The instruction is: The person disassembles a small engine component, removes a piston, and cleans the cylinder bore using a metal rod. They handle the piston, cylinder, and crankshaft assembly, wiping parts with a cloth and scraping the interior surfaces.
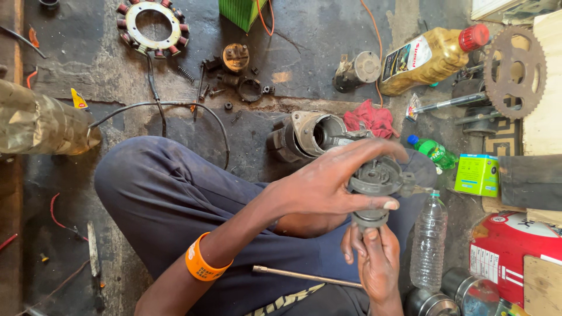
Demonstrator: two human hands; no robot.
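Observation:
I sit cross-legged on a grimy floor in dark blue trousers. My left hand [328,187], with an orange wristband on its wrist, wraps around the top of a round grey metal motor part [374,178]. My right hand [377,257] grips the lower cylindrical end of the same part from below. The part is held above my lap. A thin metal rod [304,275] lies across my leg beneath the hands. A larger cylindrical motor housing [304,136] lies on the floor just beyond my knee.
A red rag [372,119], an oil bottle [430,57], a rusty sprocket [515,71], a stator ring [152,26], small loose parts [237,76], a clear plastic bottle [428,240], a green-capped bottle [434,151], a green box [477,174] and metal tins [462,289] surround me.

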